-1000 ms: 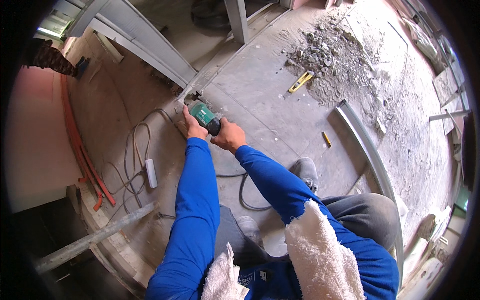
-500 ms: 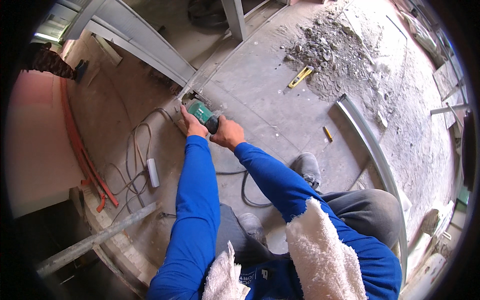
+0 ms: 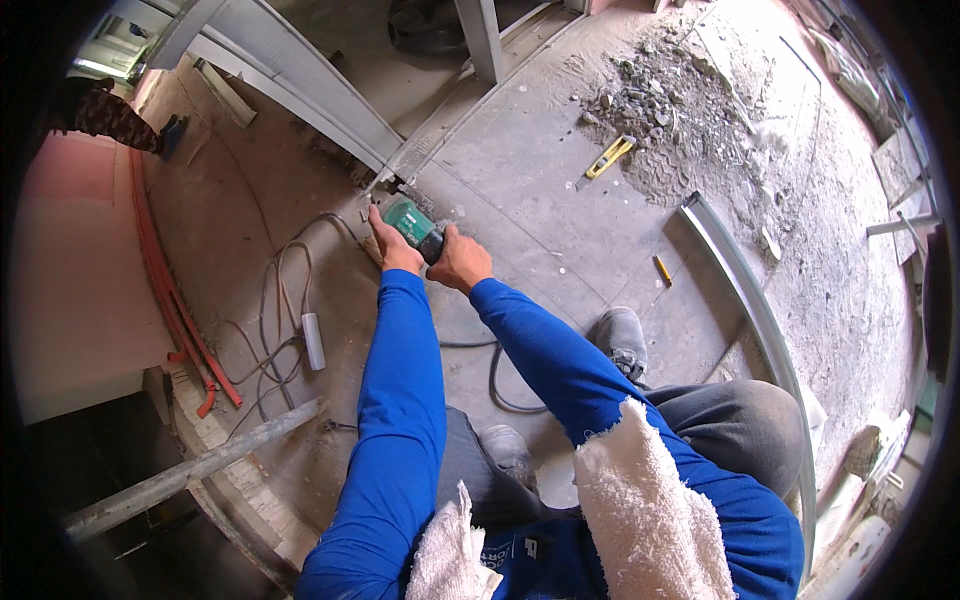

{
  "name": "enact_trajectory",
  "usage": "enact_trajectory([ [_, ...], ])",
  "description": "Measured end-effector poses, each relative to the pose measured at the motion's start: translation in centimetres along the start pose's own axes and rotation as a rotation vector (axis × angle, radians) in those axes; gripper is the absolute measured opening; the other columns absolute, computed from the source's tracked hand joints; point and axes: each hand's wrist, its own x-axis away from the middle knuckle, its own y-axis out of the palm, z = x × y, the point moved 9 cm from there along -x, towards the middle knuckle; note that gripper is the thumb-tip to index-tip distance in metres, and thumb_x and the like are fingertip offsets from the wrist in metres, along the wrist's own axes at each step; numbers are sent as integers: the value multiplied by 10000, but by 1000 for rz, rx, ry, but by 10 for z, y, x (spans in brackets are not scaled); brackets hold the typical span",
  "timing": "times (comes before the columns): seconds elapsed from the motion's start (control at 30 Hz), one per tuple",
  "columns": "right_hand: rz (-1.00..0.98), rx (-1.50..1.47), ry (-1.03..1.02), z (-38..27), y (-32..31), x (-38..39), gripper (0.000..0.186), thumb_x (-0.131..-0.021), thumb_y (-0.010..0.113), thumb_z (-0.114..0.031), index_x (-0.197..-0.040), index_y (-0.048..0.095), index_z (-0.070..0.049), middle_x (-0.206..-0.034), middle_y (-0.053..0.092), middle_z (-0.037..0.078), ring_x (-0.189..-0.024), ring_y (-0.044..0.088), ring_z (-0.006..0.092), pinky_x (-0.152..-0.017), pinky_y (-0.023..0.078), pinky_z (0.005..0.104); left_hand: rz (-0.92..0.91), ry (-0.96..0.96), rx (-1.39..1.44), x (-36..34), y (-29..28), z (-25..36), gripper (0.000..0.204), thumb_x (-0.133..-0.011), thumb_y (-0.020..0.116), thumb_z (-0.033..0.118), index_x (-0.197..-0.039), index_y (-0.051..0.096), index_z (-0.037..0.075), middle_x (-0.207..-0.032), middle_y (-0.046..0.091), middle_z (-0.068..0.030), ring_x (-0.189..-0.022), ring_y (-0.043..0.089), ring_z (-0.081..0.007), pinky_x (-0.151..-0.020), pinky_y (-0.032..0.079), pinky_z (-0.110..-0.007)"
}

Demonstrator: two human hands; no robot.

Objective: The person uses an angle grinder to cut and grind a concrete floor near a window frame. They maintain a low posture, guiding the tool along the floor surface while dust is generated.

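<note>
My left hand [image 3: 398, 244] grips the front of a green power tool [image 3: 405, 222] from the left side, thumb along its casing. Behind it, my right hand [image 3: 459, 260] is closed round the tool's black rear end. The tool's tip is against the dusty corner at the foot of a pale metal frame [image 3: 300, 90], partly hidden by the casing. Cables [image 3: 300, 250] and a white power strip [image 3: 314, 340] lie left of my arms. A yellow-handled tool [image 3: 608, 157] and a small yellow pencil-like item [image 3: 662, 270] lie to the right.
Rubble [image 3: 650, 95] covers the back right; a long metal track [image 3: 744, 280] curves along my right. Red pipes [image 3: 170, 300] run along the left. A metal pole [image 3: 200, 470] crosses beside a dark opening [image 3: 110, 470]. Another person's leg [image 3: 105, 115], in camouflage, is at upper left.
The view has shifted slightly, so the floor and objects sit a little farther right in the picture. Both hands keep the same grip on the tool at the frame's corner.
</note>
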Motion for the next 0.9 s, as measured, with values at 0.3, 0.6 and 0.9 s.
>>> enact_trajectory([
  [0.3, -15, -6, -13, -3, -6, 7, 569, -674, 786, -301, -1146, 597, -47, -977, 744, 263, -945, 724, 458, -836, 587, 527, -18, 32, -27, 7, 7, 9, 838, -912, 519, 758, -1486, 541, 148, -1486, 567, -118, -1294, 573, -363, -1116, 415, -583],
  [0.6, -24, -14, -16, -4, -3, 9, 560, -677, 785, -304, -1127, 593, -33, -985, 742, 265, -953, 719, 461, -842, 579, 528, -47, 3, -46, 12, 6, 13, 937, -918, 535, 773, -1599, 404, 143, -1586, 469, -118, -1378, 507, -340, -1162, 364, -559],
  [0.9, -34, 5, -4, -5, -2, 13, 559, -670, 785, -303, -1124, 596, -37, -984, 743, 256, -958, 721, 451, -844, 579, 521, 35, -63, -26, 15, -1, 9, 858, -872, 588, 773, -1468, 553, 158, -1500, 546, -115, -1328, 542, -370, -1103, 398, -646],
])
